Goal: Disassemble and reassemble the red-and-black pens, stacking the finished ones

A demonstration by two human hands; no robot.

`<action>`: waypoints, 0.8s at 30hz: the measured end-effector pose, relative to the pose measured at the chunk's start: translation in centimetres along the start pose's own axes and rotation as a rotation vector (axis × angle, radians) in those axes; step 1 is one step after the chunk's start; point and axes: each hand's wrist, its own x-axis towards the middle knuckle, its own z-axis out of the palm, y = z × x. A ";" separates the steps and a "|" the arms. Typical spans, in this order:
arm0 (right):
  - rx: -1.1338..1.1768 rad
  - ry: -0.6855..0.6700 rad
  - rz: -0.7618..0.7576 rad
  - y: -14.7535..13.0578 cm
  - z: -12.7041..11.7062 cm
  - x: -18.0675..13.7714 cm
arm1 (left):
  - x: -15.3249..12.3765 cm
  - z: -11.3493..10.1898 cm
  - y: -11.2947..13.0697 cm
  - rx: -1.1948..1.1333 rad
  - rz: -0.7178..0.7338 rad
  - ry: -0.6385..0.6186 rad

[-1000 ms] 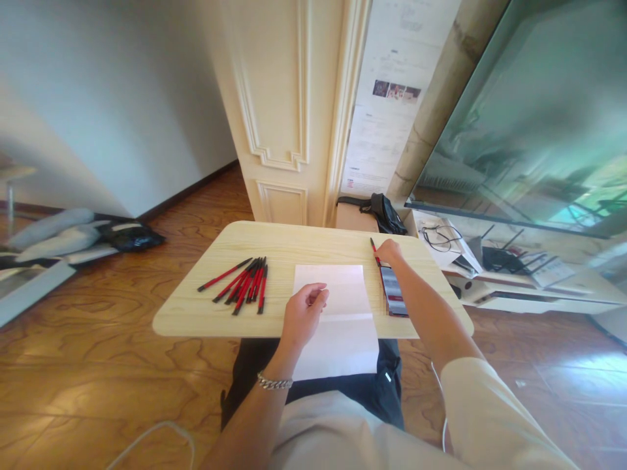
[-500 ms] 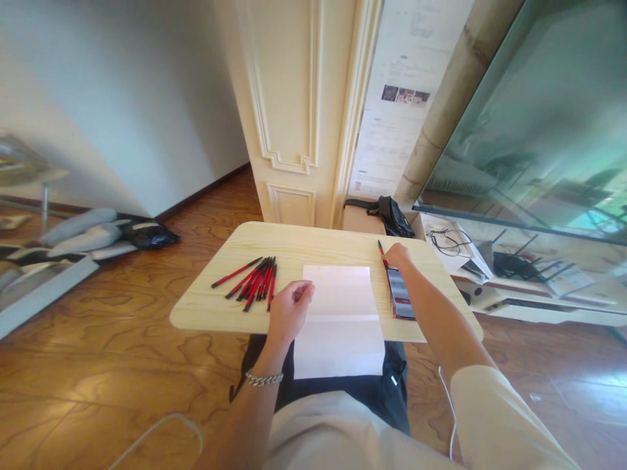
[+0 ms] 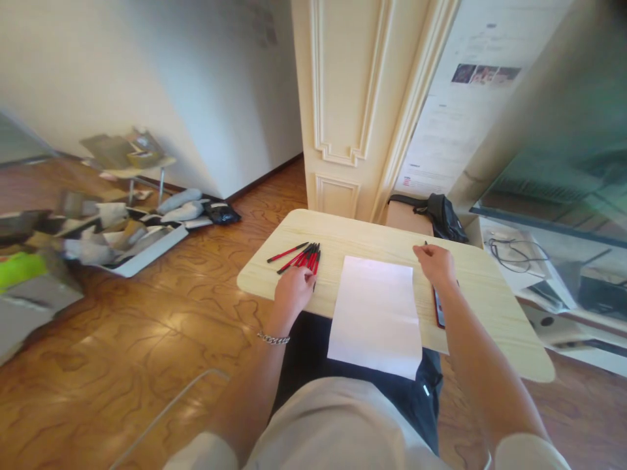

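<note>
My left hand point(image 3: 294, 289) is at the near end of a pile of red-and-black pens point(image 3: 304, 256), thumb and fingers pinched on the end of one pen. Slightly apart on the left of the pile lies another pen point(image 3: 287, 252). My right hand point(image 3: 437, 266) hovers at the right side of the table, fingers drawn together with nothing visible in them. Beneath it a pen shows only its two dark ends. A dark phone point(image 3: 439, 312) lies there too, partly hidden by my right forearm. Between my hands, a white sheet of paper point(image 3: 375, 307) overhangs the table's near edge.
The pale wooden table point(image 3: 353, 228) has rounded corners. Behind it stand a cream panelled door point(image 3: 347, 98) and a black bag point(image 3: 443, 219). A white cabinet with cables point(image 3: 519, 251) is at the right. Cluttered boxes point(image 3: 132, 241) lie on the floor at left.
My view has turned left. My left hand has moved from the paper's edge to the pens and pinched one. My right hand has drawn back from the pen beside the phone.
</note>
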 end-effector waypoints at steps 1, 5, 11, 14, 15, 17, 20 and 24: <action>0.061 -0.007 -0.027 -0.9 0.1 -1.3 | 0.0 0.0 0.0 0.038 -0.003 -0.017; 0.265 -0.086 -0.021 -3.6 0.6 -6.4 | 0.1 0.0 0.6 0.141 -0.009 -0.062; 0.434 -0.152 0.010 -4.0 1.1 -10.5 | 0.9 0.0 1.6 0.232 -0.014 -0.085; 0.459 -0.150 0.029 -3.5 1.0 -11.3 | 1.4 0.2 1.9 0.276 -0.016 -0.101; 0.462 -0.148 0.034 -3.2 0.9 -11.5 | 1.6 0.3 2.0 0.288 -0.013 -0.109; 0.463 -0.147 0.040 -2.8 0.7 -11.8 | 1.8 0.5 2.2 0.307 -0.009 -0.124; 0.438 -0.144 0.047 -2.2 0.5 -12.1 | 2.3 0.8 2.5 0.322 -0.017 -0.147; 0.269 -0.092 -0.031 -1.7 0.6 -12.7 | 3.0 0.3 2.8 0.330 -0.047 -0.181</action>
